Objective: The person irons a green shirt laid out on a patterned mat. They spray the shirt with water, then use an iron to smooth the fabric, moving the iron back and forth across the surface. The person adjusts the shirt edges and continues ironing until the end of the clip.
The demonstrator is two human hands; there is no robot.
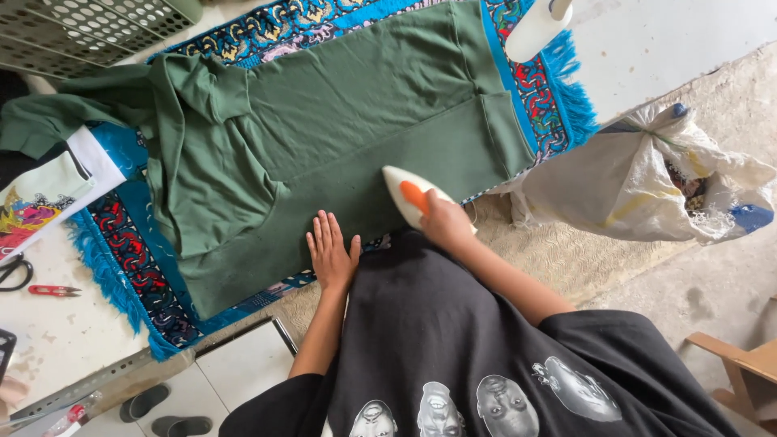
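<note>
Left hand: your left hand (332,255) lies flat on the green garment (340,121), at 6 o'clock.
Right hand: your right hand (447,222) grips the white-and-orange iron (411,194).
Under it: blue patterned rug (129,243).

A garment (340,121) lay spread on a fringed rug (129,267) that covered the worktop (48,324), with the left hand (332,255) flat on its near edge and the right hand (445,220) just to the right, holding an iron (409,193) on the cloth. Scissors (12,271) and thread snips (53,290) lay left of the rug, a perforated basket (81,28) stood at the far left corner, and a sack (647,178) sat to the right, off the worktop.
</note>
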